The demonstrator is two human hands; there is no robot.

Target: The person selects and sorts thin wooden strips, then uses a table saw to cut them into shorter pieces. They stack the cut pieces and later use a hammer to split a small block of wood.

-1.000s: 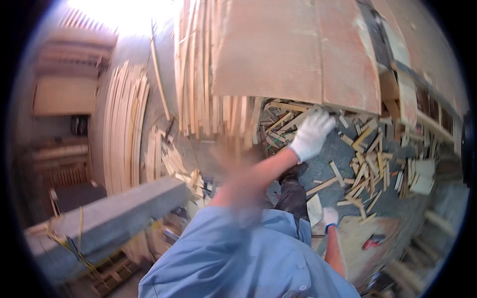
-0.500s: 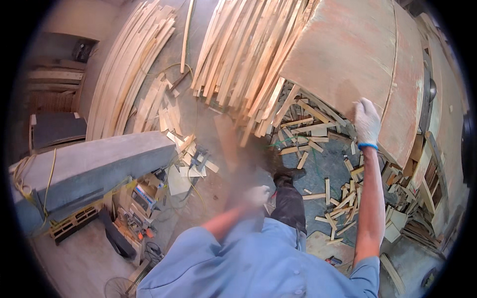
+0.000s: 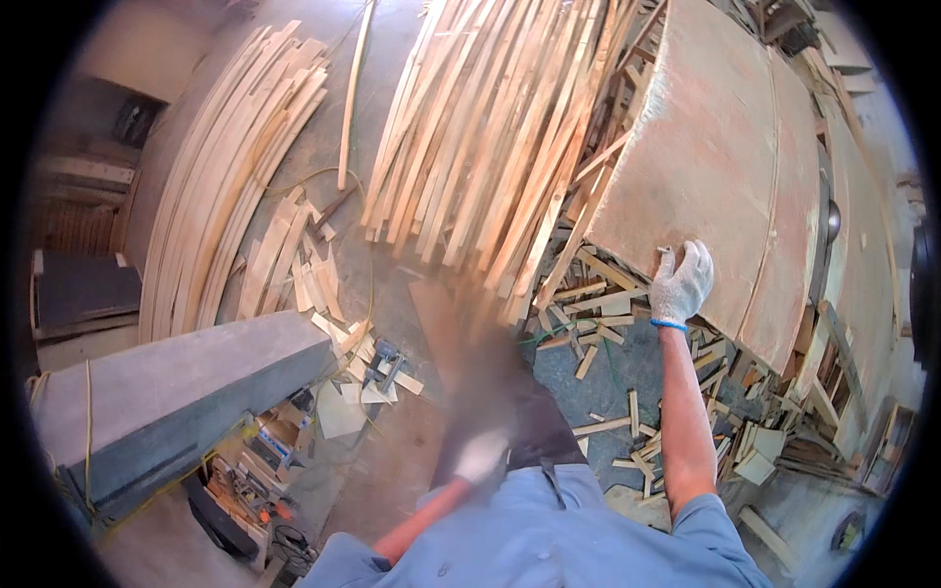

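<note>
My right hand [image 3: 683, 284], in a pale knit glove with a blue cuff, is over the near edge of a large worn wooden panel [image 3: 716, 176]. Its fingers are loosely bent, with the thumb apart from them. A tiny pale speck shows by the thumb tip, too small to name. I cannot tell whether the glove touches the panel. Low in front of my body is my left hand [image 3: 482, 456], also pale-gloved and smeared by motion. Its fingers cannot be made out. A hazy blur hides the floor beyond it.
Long wooden strips [image 3: 490, 137] lie ahead, with another stack of boards [image 3: 230, 176] at far left. Short offcuts [image 3: 647, 451] litter the floor under and beside the panel. A grey beam [image 3: 186, 392] stands at left, near tools [image 3: 387, 363] and a yellow cord [image 3: 88, 421].
My view has shifted; the panel and strips sit lower in the picture. My right hand has moved left relative to the panel's near edge. My left hand has swung back toward my body.
</note>
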